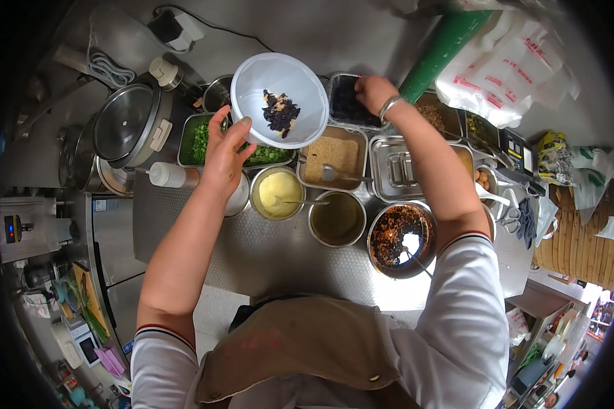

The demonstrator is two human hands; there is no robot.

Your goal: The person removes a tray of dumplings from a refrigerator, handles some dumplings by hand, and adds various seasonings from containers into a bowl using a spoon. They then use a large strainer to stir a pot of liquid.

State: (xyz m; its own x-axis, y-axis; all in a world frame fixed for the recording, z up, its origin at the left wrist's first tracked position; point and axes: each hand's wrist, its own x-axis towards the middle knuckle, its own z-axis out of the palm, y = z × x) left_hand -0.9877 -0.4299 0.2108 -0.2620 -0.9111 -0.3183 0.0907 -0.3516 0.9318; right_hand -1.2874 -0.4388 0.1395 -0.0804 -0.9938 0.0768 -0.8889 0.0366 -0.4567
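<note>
My left hand (pixel 224 151) grips the rim and side of a translucent white plastic bowl (pixel 246 89), tilted towards me. In the bowl lie dark shreds that look like dried seaweed (pixel 282 113), with some small pale tan bits. Over at the back, my right hand (pixel 377 96) reaches into a rectangular metal tray (pixel 333 94) of dark, seaweed-like shreds (pixel 349 106). Its fingers are bent down at the shreds, and whether they pinch any is hidden. Partly behind the bowl sits a metal tray of chopped green onion (pixel 201 140).
Before me stand a tray of tan crumbs (pixel 330 153) with a spoon, a yellow powder bowl (pixel 276 191), a brown-liquid bowl (pixel 336 220), a chili oil bowl (pixel 396 240) and a lidded steel container (pixel 401 168). A green tube (pixel 440 56) slants beside my right hand; plastic bags (pixel 506 71) hang right.
</note>
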